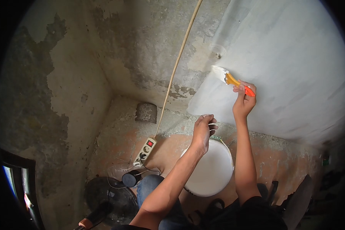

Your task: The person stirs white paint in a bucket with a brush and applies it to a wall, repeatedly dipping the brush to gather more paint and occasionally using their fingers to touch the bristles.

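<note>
My right hand [244,97] grips the orange and yellow handle of a paintbrush [232,79]. The brush's white-coated bristles touch the right-hand wall [287,69], just below a small round fitting [218,56]. That wall carries a whitish coat, its edge running down beside bare grey plaster. Over the rim of a bucket [207,172] of white paint hovers my left hand [204,132]. Its fingers are loosely bent and apart, and nothing shows in them.
A pale cable [182,46] hangs down to a power strip [145,152] with plugged-in leads. Beside it are a dark cylinder [131,178] and a round black lid-like object [119,203]. A short grey pipe end [146,112] sits at the wall base.
</note>
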`<act>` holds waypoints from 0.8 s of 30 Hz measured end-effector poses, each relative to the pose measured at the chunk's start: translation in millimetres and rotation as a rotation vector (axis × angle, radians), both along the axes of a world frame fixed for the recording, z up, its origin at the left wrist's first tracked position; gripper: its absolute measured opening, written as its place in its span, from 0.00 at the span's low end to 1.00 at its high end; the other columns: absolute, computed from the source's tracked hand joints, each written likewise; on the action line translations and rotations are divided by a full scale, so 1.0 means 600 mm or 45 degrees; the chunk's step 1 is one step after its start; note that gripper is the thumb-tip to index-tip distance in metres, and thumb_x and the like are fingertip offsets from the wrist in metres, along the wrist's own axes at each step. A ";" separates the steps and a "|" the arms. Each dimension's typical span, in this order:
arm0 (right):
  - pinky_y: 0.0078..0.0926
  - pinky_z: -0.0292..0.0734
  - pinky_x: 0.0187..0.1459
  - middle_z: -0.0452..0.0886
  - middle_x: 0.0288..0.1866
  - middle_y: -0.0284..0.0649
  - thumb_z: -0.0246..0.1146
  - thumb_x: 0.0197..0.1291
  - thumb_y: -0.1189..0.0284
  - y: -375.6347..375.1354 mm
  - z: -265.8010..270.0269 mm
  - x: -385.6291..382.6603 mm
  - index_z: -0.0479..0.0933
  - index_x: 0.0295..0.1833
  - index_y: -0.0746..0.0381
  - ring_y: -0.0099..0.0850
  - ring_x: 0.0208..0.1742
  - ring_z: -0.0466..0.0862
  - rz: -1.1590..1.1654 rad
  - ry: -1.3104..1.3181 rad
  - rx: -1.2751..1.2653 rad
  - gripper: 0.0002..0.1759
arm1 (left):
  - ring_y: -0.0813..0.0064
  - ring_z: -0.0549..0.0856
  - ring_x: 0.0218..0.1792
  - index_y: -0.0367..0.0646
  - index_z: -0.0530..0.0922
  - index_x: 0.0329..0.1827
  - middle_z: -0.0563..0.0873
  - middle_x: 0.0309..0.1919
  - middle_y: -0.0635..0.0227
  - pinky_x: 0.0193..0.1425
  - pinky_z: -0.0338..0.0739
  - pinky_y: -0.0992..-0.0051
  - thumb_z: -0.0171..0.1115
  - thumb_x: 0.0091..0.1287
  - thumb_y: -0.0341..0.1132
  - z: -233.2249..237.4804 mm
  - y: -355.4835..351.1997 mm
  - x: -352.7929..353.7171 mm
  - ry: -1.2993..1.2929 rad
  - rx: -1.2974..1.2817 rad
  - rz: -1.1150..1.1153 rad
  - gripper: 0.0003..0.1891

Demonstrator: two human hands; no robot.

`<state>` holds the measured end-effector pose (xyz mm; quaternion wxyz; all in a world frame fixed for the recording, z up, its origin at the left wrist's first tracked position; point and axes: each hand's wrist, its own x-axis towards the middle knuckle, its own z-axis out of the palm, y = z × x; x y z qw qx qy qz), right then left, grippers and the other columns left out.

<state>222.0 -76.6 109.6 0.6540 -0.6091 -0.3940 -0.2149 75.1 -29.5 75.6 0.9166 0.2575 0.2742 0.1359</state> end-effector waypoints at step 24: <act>0.28 0.79 0.27 0.74 0.33 0.45 0.66 0.47 0.85 0.108 -0.017 -0.068 0.73 0.36 0.68 0.38 0.30 0.82 -0.487 -1.041 -0.113 0.10 | 0.80 0.70 0.27 0.47 0.70 0.36 0.73 0.28 0.74 0.36 0.64 0.77 0.50 0.66 0.36 0.006 0.025 -0.010 -0.012 -0.144 0.301 0.04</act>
